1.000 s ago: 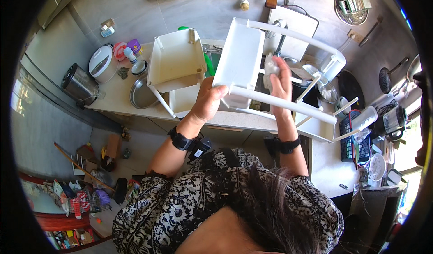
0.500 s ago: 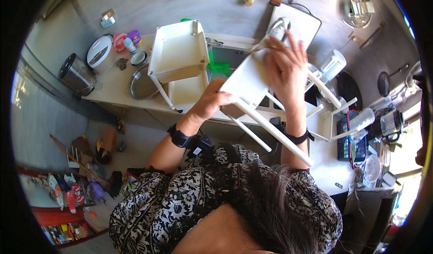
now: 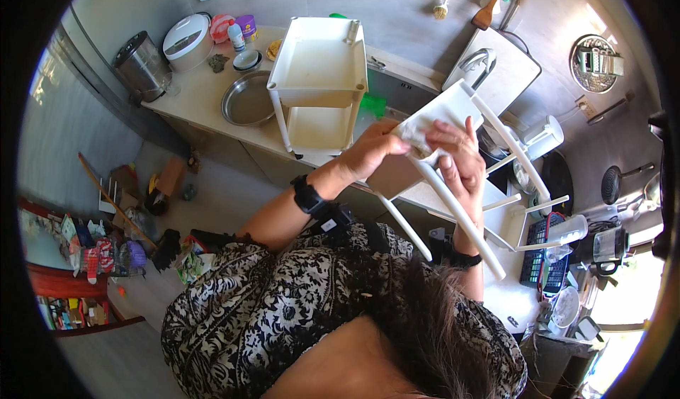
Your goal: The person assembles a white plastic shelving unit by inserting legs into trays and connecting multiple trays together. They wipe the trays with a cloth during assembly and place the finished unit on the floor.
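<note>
A white plastic shelf tier with long tubular legs is held tilted in front of me, over the counter's front edge. My left hand is closed on the tier's near left corner, thumb on top. Bent over the same near edge, my right hand presses a crumpled pale cloth against the plastic beside a leg. Part of the cloth is hidden under its fingers. On the counter to the left stands a white two-tier rack. Another white tier with legs lies to the right.
Behind the held tier are the sink, with a green net at its left, and the faucet. A metal basin and rice cooker stand left. A blue basket and white jug are right.
The right hand has come down from the tier's far part to its near edge with the cloth. The tier has turned slightly, and the whole view has shifted.
</note>
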The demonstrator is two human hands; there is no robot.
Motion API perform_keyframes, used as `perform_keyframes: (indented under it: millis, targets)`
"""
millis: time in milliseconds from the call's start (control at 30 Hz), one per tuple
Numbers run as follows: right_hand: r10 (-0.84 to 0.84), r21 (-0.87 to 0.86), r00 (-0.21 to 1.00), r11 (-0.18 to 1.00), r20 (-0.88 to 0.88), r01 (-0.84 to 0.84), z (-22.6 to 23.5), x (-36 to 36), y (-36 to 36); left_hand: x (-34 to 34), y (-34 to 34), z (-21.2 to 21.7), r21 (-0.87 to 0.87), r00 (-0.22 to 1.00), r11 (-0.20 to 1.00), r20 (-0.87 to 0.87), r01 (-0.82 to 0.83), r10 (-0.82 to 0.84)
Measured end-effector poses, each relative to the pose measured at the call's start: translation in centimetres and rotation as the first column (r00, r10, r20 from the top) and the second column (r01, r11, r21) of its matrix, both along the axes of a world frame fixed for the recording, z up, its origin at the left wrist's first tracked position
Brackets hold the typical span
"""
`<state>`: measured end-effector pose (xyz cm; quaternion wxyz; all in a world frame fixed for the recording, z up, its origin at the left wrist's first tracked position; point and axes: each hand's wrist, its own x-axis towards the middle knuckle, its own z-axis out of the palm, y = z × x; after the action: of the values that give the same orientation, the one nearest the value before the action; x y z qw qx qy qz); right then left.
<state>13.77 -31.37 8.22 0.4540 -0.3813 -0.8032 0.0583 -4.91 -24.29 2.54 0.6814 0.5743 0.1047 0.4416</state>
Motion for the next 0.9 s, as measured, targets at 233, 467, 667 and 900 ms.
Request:
perform_keyframes:
  millis: [233, 467, 667, 900]
  targets:
    - [-0.246, 0.150, 0.945, 0.948, -0.214, 0.280, -3.3, 2.0, -0.2, 0.6, 1.7, 1.3, -0.122, 0.984, 0.991, 0.162, -0.049, 0.069]
    - [-0.689, -0.308, 0.676, 0.723, -0.260, 0.618, -4.8, 5.4, -0.8, 2.2, 3.4, 6.3, -0.182, 0.903, 0.983, 0.421, -0.002, 0.080]
    - [-0.439, 0.092, 0.807, 0.855, -0.395, 0.510, -3.2, 2.1, 0.2, 5.4, 1.9, 7.4, -0.128, 0.929, 0.983, 0.330, -0.132, 0.168]
    - [-0.551, 0.370, 0.834, 0.772, -0.015, 0.517, -2.9, -0.9, 3.4, 8.5, 0.3, 6.4, -0.177, 0.929, 0.974, 0.315, -0.142, 0.193]
